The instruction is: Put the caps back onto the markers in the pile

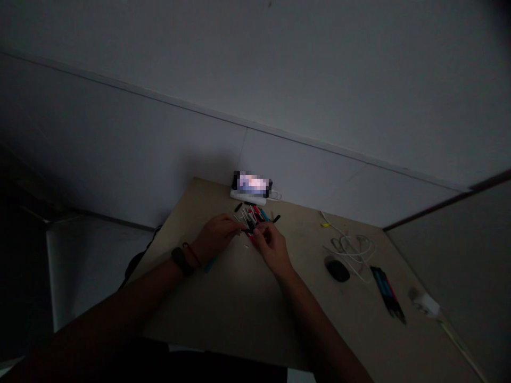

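My left hand and my right hand meet over the desk, fingers pinched close together. Between their fingertips is a small dark pen part; dim light blurs its exact shape. Just beyond the fingers lies a loose heap of pen pieces in red, blue, black and white. A black cap lies left of the heap, and another black piece lies to its right. Partly under my left wrist shows a blue piece. Tiny pale bits lie below the fingertips.
A lit phone leans on a white base by the wall. On the right are a black mouse, a coiled white cable, several pens side by side and a white plug. The desk meets walls behind and at right.
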The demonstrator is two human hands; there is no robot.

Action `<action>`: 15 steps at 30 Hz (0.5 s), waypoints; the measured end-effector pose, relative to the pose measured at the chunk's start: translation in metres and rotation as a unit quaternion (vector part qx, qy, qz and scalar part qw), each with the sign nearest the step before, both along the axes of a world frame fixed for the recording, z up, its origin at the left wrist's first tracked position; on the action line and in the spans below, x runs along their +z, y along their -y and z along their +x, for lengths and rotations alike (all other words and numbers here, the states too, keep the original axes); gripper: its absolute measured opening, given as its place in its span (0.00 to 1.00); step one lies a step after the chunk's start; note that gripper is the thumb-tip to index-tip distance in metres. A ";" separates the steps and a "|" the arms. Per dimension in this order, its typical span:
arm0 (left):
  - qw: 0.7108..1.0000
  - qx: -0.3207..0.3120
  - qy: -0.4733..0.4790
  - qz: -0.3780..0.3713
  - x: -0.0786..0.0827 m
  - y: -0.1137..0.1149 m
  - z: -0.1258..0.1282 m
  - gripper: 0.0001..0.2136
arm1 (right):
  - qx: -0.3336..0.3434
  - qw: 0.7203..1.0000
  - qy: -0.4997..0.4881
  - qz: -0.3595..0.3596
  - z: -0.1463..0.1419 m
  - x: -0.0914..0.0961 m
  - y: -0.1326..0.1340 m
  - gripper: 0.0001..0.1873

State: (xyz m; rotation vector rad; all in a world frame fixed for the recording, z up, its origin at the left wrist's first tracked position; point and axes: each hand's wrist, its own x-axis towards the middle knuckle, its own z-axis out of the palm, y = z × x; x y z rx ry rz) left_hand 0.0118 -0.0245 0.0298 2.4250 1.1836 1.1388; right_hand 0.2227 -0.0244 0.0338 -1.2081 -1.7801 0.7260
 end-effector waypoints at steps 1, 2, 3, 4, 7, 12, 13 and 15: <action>1.000 0.003 0.000 0.001 0.000 0.000 0.000 0.11 | -0.001 1.000 -0.004 0.002 0.000 0.000 0.000 0.16; 1.000 0.006 0.002 0.003 0.000 -0.001 -0.001 0.11 | -0.002 1.000 -0.003 0.004 0.000 0.000 0.001 0.15; 1.000 0.008 0.004 0.005 -0.001 -0.001 -0.001 0.11 | -0.003 1.000 0.000 0.006 0.000 0.000 0.001 0.15; 1.000 0.008 0.007 0.006 -0.001 -0.001 -0.002 0.11 | -0.005 1.000 0.006 0.008 0.000 -0.001 0.002 0.15; 1.000 0.002 0.013 0.005 -0.002 -0.002 -0.002 0.11 | -0.007 1.000 0.022 0.014 0.000 -0.001 0.002 0.15; 1.000 -0.002 0.009 -0.004 -0.001 0.000 -0.002 0.11 | -0.007 0.999 0.047 0.019 -0.001 0.000 0.002 0.18; 1.000 -0.005 0.008 -0.005 -0.001 0.000 -0.001 0.11 | -0.005 0.998 0.053 0.020 -0.001 0.000 0.002 0.19; 1.000 -0.010 0.005 -0.004 -0.001 0.000 -0.001 0.11 | -0.001 0.998 0.065 0.025 -0.001 -0.001 0.002 0.20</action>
